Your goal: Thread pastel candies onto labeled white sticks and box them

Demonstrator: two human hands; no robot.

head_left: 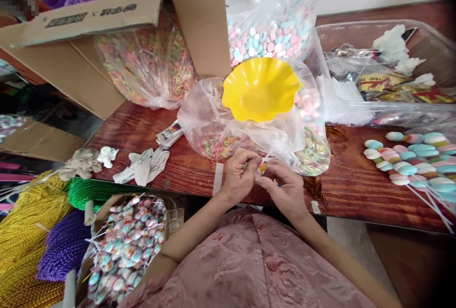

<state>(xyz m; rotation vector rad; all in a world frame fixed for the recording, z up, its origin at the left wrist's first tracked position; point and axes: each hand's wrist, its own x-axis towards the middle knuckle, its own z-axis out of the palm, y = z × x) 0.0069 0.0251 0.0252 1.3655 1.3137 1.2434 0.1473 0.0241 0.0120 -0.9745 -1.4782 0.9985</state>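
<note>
At the table's front edge my left hand [242,176] and my right hand [283,185] meet, both with fingers pinched. Between their fingertips is a small candy stick [264,165], showing bits of white, yellow and pink; the fingers cover most of it. Just beyond the hands lies an open clear plastic bag [199,104] with small ring candies [221,146] in it. A yellow wavy-rimmed bowl [261,90] rests on the bags. To its right, another bag of pastel candies [312,149] bulges out.
Candy skewers [409,158] lie at the right, before a clear bin [356,108] of wrappers. Behind are a cardboard box [206,28] with bagged ring candies and a bag of pastel tablets [270,37]. Gloves [144,165] lie left; below, a box holds many candy sticks [124,246] beside coloured cords [64,246].
</note>
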